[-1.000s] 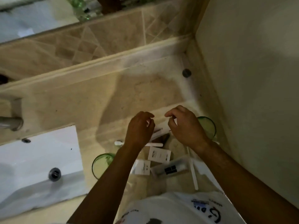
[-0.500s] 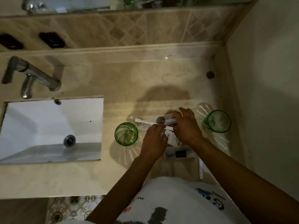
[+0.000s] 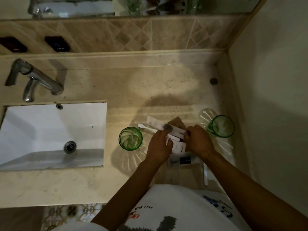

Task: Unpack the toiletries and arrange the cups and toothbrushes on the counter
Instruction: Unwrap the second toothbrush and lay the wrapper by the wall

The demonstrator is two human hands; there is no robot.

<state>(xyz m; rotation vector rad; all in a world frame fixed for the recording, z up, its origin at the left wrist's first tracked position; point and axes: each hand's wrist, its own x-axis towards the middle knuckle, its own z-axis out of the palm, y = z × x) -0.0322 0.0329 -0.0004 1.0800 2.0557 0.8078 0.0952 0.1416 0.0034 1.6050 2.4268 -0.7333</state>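
Observation:
Two green glass cups stand upright on the beige counter (image 3: 150, 84): the left cup (image 3: 130, 138) near the sink, the right cup (image 3: 221, 126) by the wall. Between them lie white toiletry packets, a small white box (image 3: 179, 147) and a white toothbrush (image 3: 146, 127) lying flat. My left hand (image 3: 160, 145) and my right hand (image 3: 198, 140) both pinch one long white packet (image 3: 175, 132) over this pile. A second white toothbrush (image 3: 205, 174) lies near the counter's front edge. A clear packet with a black label (image 3: 183, 160) rests below my hands.
A white rectangular sink (image 3: 53, 134) with a chrome tap (image 3: 36, 79) fills the left side. A tiled backsplash and mirror run along the back. A wall closes off the right. A small dark round thing (image 3: 213, 80) sits in the back right corner.
The view swung left and down, bringing the sink and tap into sight. My hands came closer together and closed on the white packet over the pile.

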